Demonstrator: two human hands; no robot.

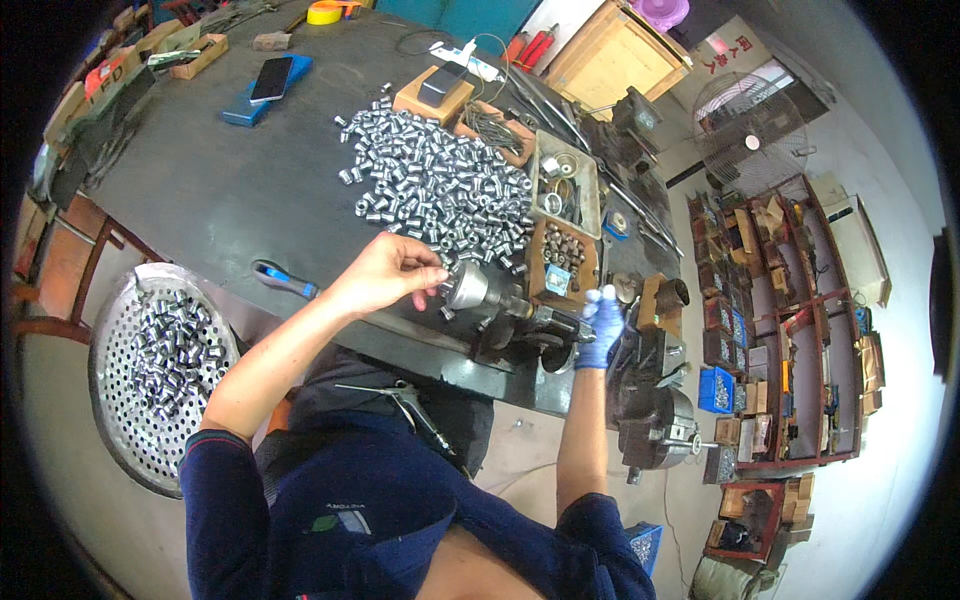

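My left hand [398,272] is bare, its thumb and fingers pinched together at the face of a metal chuck [470,287]. Whatever sits between those fingertips is too small and covered to make out. The chuck belongs to a small spindle machine [520,308] fixed along the bench's near edge. At the machine's right end my right hand [602,328], in a blue glove with pale fingertips, is curled closed; what it grips is hidden. Just beyond the left hand lies a big heap of short shiny metal fittings [430,185], some reaching up to the chuck.
A perforated metal tray [110,385] with more fittings stands at left. On the dark bench [270,180] lie a blue-handled tool [287,280], a phone [272,80] and parts boxes [560,262]. An air gun [410,400] rests by my lap. A vise [655,430], fan [750,140] and shelves [800,330] are right.
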